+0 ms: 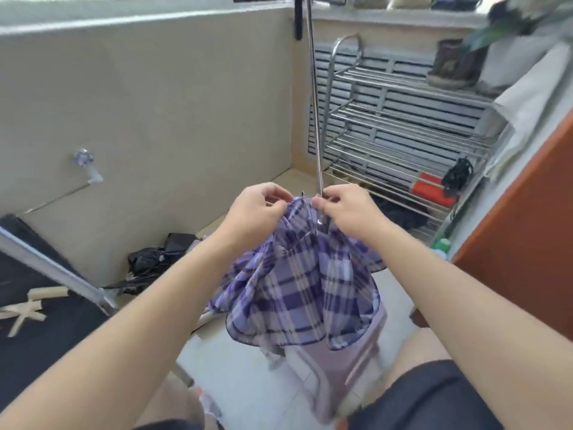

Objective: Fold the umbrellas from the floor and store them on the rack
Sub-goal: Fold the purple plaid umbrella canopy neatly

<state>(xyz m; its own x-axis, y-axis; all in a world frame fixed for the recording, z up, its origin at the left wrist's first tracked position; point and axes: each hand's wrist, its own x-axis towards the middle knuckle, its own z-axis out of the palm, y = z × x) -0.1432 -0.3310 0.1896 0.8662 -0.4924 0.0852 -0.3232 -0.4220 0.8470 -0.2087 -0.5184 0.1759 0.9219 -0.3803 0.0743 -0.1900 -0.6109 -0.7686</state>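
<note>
While gathered, plaid umbrella (297, 283) beside rack (403, 125).

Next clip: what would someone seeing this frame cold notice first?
The purple plaid umbrella in mid-frame, canopy hanging loose, with the left hand and right hand pinching its fabric edge by the metal shaft. Behind on the right stands a steel rack; a black umbrella lies on the floor by the left wall.
</note>
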